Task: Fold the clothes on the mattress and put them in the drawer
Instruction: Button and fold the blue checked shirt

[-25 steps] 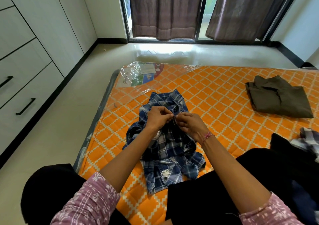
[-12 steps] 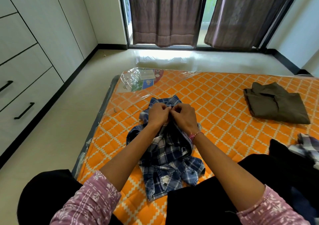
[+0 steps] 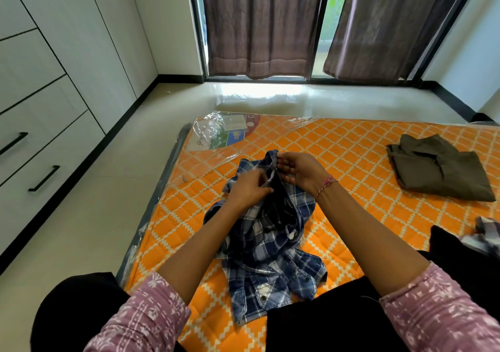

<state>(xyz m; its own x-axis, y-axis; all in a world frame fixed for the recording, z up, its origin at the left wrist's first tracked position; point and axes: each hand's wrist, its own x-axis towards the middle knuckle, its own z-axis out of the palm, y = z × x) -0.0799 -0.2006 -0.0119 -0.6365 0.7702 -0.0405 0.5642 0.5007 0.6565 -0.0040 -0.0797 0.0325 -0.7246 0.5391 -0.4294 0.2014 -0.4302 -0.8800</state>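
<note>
Pinching the collar end of the blue plaid shirt (image 3: pixel 270 241), the right hand (image 3: pixel 300 172) sits farthest out; left hand (image 3: pixel 247 189) clamps the placket just nearer, shirt running lengthwise toward the lap on the mattress (image 3: pixel 351 162)

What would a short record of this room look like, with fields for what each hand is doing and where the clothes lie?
left hand: left hand pinching the crumpled blue plaid cotton shirt
right hand: right hand pinching the shirt's upper edge, grip closed
shirt state: bunched, not folded
surface: orange diamond-quilted mattress
folded item: olive-brown folded garment, far right, apart from the shirt
waiting item: pale checked cloth at right edge
storage: white drawers with black bar handles, closed, across the floor on the left
</note>
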